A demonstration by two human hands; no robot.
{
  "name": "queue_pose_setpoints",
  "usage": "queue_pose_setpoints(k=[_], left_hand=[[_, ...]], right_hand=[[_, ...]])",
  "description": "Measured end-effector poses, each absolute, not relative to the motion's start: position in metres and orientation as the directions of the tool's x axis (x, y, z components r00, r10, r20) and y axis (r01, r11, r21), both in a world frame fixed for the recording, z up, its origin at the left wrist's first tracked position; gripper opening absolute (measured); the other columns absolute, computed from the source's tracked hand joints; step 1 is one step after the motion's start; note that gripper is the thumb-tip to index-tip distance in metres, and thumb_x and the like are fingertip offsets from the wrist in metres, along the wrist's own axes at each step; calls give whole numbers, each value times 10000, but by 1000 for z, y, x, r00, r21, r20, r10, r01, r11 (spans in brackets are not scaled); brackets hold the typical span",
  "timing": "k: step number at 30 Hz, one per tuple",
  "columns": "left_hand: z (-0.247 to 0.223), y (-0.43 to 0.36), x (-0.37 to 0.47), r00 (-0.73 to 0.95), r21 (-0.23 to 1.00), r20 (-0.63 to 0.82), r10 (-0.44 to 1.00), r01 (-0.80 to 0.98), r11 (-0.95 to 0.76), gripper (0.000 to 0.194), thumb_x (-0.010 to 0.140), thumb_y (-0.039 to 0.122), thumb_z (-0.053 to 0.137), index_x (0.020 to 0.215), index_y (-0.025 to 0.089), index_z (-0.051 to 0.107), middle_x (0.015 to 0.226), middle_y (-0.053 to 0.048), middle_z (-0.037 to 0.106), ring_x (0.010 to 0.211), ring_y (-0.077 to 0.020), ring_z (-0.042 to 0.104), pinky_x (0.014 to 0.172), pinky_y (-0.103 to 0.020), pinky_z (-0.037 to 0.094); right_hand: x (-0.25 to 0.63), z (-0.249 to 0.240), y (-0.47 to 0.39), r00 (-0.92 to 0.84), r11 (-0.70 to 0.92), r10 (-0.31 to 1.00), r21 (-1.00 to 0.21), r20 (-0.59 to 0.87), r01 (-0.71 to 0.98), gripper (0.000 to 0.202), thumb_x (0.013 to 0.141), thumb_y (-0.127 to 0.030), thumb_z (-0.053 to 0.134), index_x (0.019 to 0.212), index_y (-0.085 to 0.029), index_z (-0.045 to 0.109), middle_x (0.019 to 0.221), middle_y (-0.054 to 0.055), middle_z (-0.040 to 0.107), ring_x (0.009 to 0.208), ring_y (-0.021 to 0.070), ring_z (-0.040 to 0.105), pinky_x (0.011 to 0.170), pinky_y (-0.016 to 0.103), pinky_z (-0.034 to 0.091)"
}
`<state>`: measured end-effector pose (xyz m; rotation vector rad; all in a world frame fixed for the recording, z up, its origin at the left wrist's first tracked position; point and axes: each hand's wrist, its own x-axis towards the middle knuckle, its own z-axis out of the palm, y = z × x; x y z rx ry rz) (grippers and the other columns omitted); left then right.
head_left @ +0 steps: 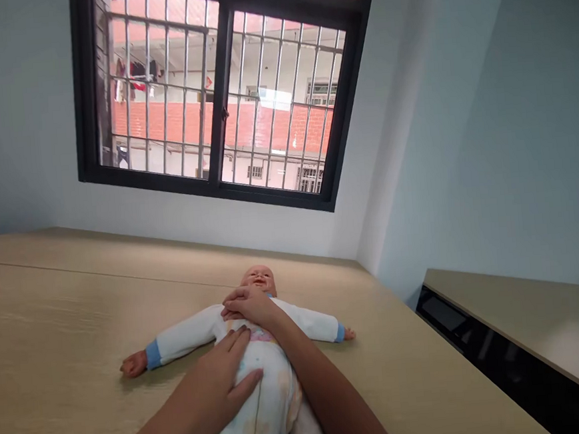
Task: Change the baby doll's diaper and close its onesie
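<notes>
A baby doll lies on its back on the light wood table, head toward the window and arms spread. It wears a white top with blue cuffs and a pale patterned diaper. Resting on the doll's belly, my left hand has its fingers stretched out and its thumb apart. My right hand lies flat across the upper chest, just below the doll's chin. Neither hand grips anything. The forearms and the lower picture edge hide part of the doll's legs.
A dark-framed window with metal bars is in the wall beyond the table. To the right stands a second wood-topped surface with a black front, across a gap from the table. A seam runs along the table's far side.
</notes>
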<state>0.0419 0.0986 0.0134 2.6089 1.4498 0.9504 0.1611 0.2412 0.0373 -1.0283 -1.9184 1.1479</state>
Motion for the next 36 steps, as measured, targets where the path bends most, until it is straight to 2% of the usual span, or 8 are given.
queue_pose_setpoints(k=[3, 5, 8, 14, 20, 27, 33, 36], left_hand=[[10, 97, 39, 379, 296, 437, 816, 796, -528, 629, 965, 544, 462, 1444, 143, 532, 1494, -140, 516, 1394, -318, 472, 1138, -457, 436], [6, 95, 35, 366, 303, 421, 830, 806, -508, 662, 965, 566, 457, 1488, 159, 479, 1536, -123, 463, 1429, -315, 420, 1159, -463, 406], [2, 91, 29, 335, 325, 395, 855, 820, -471, 661, 974, 572, 446, 1542, 239, 391, 1615, -73, 336, 1480, -296, 330, 1180, -473, 369], [-4, 86, 23, 239, 374, 388, 890, 842, -389, 655, 958, 590, 466, 1547, 321, 367, 1645, -26, 277, 1486, -300, 320, 1171, -483, 377], [-9, 89, 21, 259, 393, 377, 889, 825, -406, 681, 953, 588, 469, 1570, 360, 296, 1633, 8, 305, 1475, -287, 346, 1163, -472, 393], [-8, 100, 20, 362, 375, 356, 862, 789, -486, 646, 970, 548, 472, 1560, 317, 345, 1636, -27, 299, 1476, -303, 343, 1164, -454, 388], [-8, 94, 20, 325, 423, 398, 858, 765, -486, 662, 975, 555, 449, 1558, 259, 346, 1646, -52, 280, 1491, -306, 310, 1185, -454, 349], [-8, 81, 18, 312, 432, 412, 856, 760, -485, 667, 970, 566, 437, 1551, 252, 350, 1643, -53, 289, 1489, -305, 313, 1178, -442, 356]], right_hand=[[162, 43, 233, -417, 375, 871, -901, 261, 219, 95, 870, -122, 562, 834, -177, 631, 825, 41, 714, 835, 162, 710, 785, 274, 568], [173, 56, 215, -330, 548, 823, -799, 462, 247, 124, 867, -124, 539, 882, -175, 650, 856, 32, 707, 860, 155, 692, 815, 271, 545], [210, 84, 173, -301, 643, 765, -701, 570, 308, 156, 903, -204, 518, 937, -189, 670, 939, 31, 717, 923, 159, 675, 837, 269, 533], [282, 85, 96, -102, 323, 923, -604, 370, 728, 237, 914, -234, 529, 1070, -254, 706, 1095, 87, 708, 1078, 298, 646, 956, 422, 498], [264, 42, 65, -216, 304, 953, -703, 215, 642, 615, 920, -503, 585, 1474, -269, 452, 1501, 95, 479, 1388, 325, 443, 1139, 448, 393], [254, 50, 65, -297, 349, 935, -643, 193, 681, 576, 797, -513, 741, 1271, -218, 601, 1308, 123, 605, 1221, 326, 544, 1001, 423, 463], [264, 39, 74, -153, 304, 952, -752, 266, 585, 502, 954, -470, 562, 1381, -206, 541, 1440, 105, 544, 1318, 274, 504, 1114, 419, 391], [263, 36, 70, -278, 379, 924, -731, 263, 568, 597, 940, -458, 596, 1466, -206, 469, 1536, 93, 453, 1421, 265, 399, 1193, 426, 297]])
